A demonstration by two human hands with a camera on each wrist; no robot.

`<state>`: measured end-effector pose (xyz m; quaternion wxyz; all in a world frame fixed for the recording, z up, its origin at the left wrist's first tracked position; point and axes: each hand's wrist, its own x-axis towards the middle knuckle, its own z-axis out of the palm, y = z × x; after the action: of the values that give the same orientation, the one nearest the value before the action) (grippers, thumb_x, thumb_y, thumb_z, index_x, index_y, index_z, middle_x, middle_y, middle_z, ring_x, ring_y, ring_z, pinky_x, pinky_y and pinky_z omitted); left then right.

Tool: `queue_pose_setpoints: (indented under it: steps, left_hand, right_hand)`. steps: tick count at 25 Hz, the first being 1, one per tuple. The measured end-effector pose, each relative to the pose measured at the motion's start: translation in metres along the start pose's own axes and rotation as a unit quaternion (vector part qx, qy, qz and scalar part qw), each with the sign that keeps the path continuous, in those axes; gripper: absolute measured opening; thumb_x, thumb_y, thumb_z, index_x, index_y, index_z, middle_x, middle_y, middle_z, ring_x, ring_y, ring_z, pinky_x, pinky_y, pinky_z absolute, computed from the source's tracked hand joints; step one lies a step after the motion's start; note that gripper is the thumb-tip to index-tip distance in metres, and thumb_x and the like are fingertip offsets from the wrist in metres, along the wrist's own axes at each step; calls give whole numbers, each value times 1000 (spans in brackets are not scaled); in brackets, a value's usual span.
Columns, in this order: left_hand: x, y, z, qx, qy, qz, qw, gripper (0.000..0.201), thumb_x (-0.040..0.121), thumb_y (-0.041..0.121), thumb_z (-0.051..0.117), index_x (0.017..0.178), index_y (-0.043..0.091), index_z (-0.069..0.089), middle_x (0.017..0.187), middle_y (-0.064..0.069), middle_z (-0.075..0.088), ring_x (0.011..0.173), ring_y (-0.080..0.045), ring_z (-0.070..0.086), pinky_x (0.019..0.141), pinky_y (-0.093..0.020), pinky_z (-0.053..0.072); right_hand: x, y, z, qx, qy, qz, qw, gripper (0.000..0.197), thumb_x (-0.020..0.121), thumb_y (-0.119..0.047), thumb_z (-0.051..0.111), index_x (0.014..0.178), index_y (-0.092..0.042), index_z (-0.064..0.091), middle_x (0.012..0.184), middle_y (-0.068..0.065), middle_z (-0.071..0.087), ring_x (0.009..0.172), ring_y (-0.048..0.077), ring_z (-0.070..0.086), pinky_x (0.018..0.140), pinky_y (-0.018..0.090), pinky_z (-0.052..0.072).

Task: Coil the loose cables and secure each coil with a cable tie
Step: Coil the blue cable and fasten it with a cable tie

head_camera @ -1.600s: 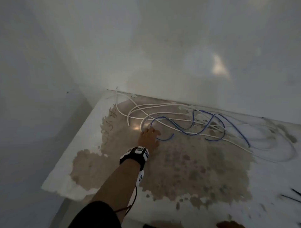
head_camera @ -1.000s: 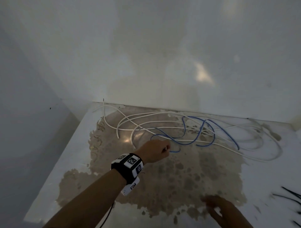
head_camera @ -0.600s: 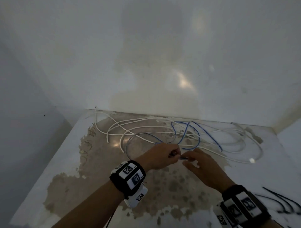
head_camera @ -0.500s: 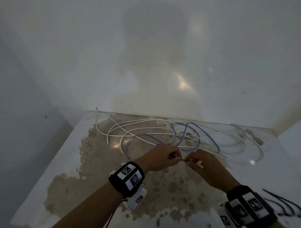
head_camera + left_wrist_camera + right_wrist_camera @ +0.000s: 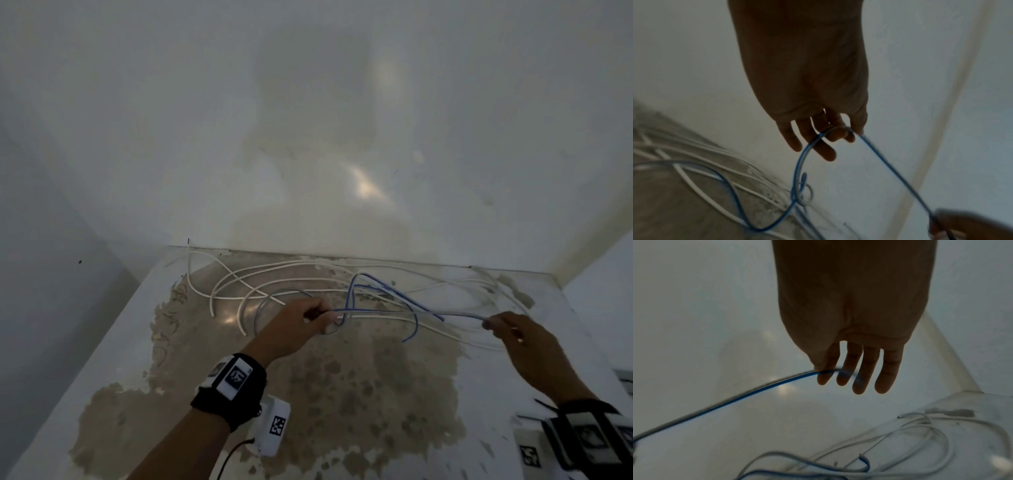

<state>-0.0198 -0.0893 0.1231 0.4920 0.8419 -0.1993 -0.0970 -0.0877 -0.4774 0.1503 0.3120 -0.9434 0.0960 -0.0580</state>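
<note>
A thin blue cable [image 5: 411, 312] is stretched taut above the table between my two hands. My left hand [image 5: 330, 318] pinches it near a small loop, with more blue cable trailing back into the tangle. In the left wrist view the blue cable [image 5: 797, 162] curves over the left hand's fingertips [image 5: 838, 134]. My right hand [image 5: 489, 322] pinches the cable's other part out to the right. In the right wrist view the thumb and forefinger [image 5: 823, 374] hold the blue cable [image 5: 756, 391]. Several white cables [image 5: 274, 265] lie loose and tangled behind.
The table [image 5: 102, 342] is white with a large worn brown patch and ends at a wall behind and a corner at the right. More white cable [image 5: 920, 431] loops at the far right. A thin black strip [image 5: 543, 403] shows by my right wristband.
My left hand picked the blue cable off the table. The right hand came in, took hold beside it, then slid out to the right, drawing the cable taut.
</note>
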Motion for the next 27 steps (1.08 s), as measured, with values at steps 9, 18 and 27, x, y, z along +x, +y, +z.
queue_pose_setpoints:
  steps: [9,18,27]
  left_hand:
    - [10,43,9,-337,96,-66,934,27,105,17,36,94,9,59,64,3,45,58,-16,51,69,-33,50]
    - [10,61,26,-449,98,-89,884,28,104,14,36,112,8,61,71,0,63,69,-18,68,76,-36,56]
    - [9,88,23,-422,77,-73,901,25,103,18,42,111,10,65,93,-6,74,89,-27,72,75,-33,58]
  right_hand:
    - [-30,-50,38,146,-137,11,980,16,98,-8,55,92,-19,65,69,11,72,63,21,71,59,28,57]
    - [-37,-125,56,336,-192,62,920,16,99,-8,54,109,-12,65,79,14,75,73,26,73,78,48,61]
    - [-34,-141,47,245,5,-120,962,8,90,-18,69,89,-25,70,77,-4,58,63,7,51,62,16,43]
